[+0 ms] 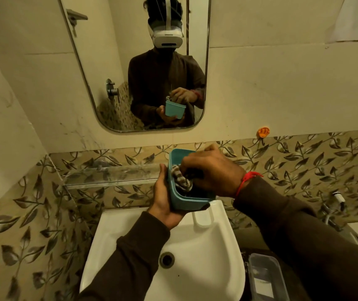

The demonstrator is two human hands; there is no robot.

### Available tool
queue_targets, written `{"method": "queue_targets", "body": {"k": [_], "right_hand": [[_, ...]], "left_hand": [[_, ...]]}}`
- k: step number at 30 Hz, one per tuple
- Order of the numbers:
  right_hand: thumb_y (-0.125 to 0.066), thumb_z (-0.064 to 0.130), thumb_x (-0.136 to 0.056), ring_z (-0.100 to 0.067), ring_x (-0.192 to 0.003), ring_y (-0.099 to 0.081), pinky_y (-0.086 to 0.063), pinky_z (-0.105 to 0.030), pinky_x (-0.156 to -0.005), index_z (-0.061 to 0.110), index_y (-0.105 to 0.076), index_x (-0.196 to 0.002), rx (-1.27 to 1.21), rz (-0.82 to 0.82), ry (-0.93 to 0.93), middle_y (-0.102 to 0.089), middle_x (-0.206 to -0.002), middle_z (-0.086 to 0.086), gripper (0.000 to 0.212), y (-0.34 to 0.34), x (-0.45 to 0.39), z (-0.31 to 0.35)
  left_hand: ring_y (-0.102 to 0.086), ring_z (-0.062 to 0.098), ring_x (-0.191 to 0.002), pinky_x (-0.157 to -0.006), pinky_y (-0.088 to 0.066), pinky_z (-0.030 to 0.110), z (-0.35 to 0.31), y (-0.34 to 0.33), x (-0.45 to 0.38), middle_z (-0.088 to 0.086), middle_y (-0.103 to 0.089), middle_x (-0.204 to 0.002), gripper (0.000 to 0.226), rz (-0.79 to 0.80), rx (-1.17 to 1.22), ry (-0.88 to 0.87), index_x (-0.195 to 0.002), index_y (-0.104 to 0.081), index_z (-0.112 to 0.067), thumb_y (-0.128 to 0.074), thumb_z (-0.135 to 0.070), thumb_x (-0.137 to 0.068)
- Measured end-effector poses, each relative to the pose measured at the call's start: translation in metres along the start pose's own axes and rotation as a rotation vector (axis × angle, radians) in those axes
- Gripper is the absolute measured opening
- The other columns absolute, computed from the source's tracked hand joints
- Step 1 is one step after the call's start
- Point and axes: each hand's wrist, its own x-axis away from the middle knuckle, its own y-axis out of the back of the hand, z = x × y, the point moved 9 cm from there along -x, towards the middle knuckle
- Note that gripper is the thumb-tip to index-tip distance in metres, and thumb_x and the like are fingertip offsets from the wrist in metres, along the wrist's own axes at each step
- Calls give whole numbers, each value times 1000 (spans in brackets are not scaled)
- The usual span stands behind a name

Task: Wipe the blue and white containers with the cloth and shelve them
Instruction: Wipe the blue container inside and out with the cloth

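Note:
Above the white sink, my left hand (164,200) holds the blue container (186,203) from below and from its left side, tilted with its open top toward me. My right hand (213,170) reaches into the container and presses a striped cloth (181,178) against its inner wall. Part of the cloth is hidden under my fingers. A clear, whitish container (265,276) lies on the dark surface to the right of the sink, below my right arm.
A glass shelf (108,175) runs along the leaf-patterned tiles to the left of the container. The white sink (195,257) is directly below my hands. A mirror (134,61) hangs above, an orange hook (263,132) sits on the wall at right, and a tap fitting (336,205) is far right.

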Motion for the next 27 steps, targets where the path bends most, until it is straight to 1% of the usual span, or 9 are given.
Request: {"method": "queue_targets", "body": {"k": [3,7,10,14,17,19,21,24,27], "right_hand": [[-73,18,-75,-32,-88,-64,-45,-43,-77,17,-63,-104,390,-116,69,-69,-98,-10,30,12,-6,-1],[-77,26,-73,-33,-89,-63,-47,-43,-79,20,-57,-117,518,-64,-69,-64,-100,-12,48,4,-8,-20],[-76,29,-74,-32,-95,-62,-44,-44,-85,23,-53,-122,480,26,-176,-64,-102,-9,53,-6,-3,-30],[-71,33,-81,-27,-105,-60,-38,-46,-96,26,-51,-125,412,205,-166,-65,-112,-5,49,-37,11,-18],[-68,24,-84,-23,-99,-63,-48,-42,-92,23,-58,-118,128,290,-111,-68,-109,-4,35,-52,24,2],[-66,19,-84,-19,-96,-64,-55,-35,-83,20,-61,-109,-134,313,-188,-68,-106,-4,25,-50,25,-5],[-66,19,-84,-19,-94,-64,-54,-26,-73,20,-60,-101,-233,166,-344,-66,-101,-2,18,-36,21,-24],[-63,23,-84,-26,-90,-60,-49,-34,-70,23,-52,-103,31,-116,-522,-66,-99,-4,21,-8,13,-44],[-59,23,-85,-34,-90,-60,-42,-40,-79,18,-48,-113,193,-153,-464,-68,-101,-9,30,-10,-1,-31]], "left_hand": [[-77,41,-91,-66,-62,56,11,-7,-4,22,-77,-111,75,19,-58,25,-127,-64,-21,-35,-79,-89],[-78,37,-92,-70,-62,58,-4,1,-15,15,-80,-107,70,-14,-157,-52,-115,-71,-29,-31,-80,-89],[-77,36,-94,-76,-60,60,-12,12,-18,13,-80,-107,67,-79,-266,-89,-104,-79,-32,-37,-81,-86],[-76,36,-99,-88,-58,62,-16,23,-17,16,-79,-110,71,-131,-285,-140,-117,-73,-24,-48,-79,-79],[-75,36,-103,-95,-56,62,-14,32,-16,17,-78,-113,70,-134,-237,-149,-119,-73,-22,-42,-77,-88],[-73,35,-108,-91,-59,54,-9,32,-14,18,-75,-120,74,-96,-190,-135,-124,-71,-19,-38,-75,-91],[-72,35,-111,-86,-61,50,-2,24,-12,18,-73,-125,72,-43,-128,-123,-124,-73,-21,-36,-74,-93],[-72,35,-111,-79,-62,51,7,6,-13,15,-72,-128,68,-12,-89,-112,-129,-68,-26,-38,-74,-92],[-73,34,-108,-75,-62,49,-2,3,-15,15,-74,-124,63,-4,-77,-157,-120,-74,-28,-39,-74,-93]]}}
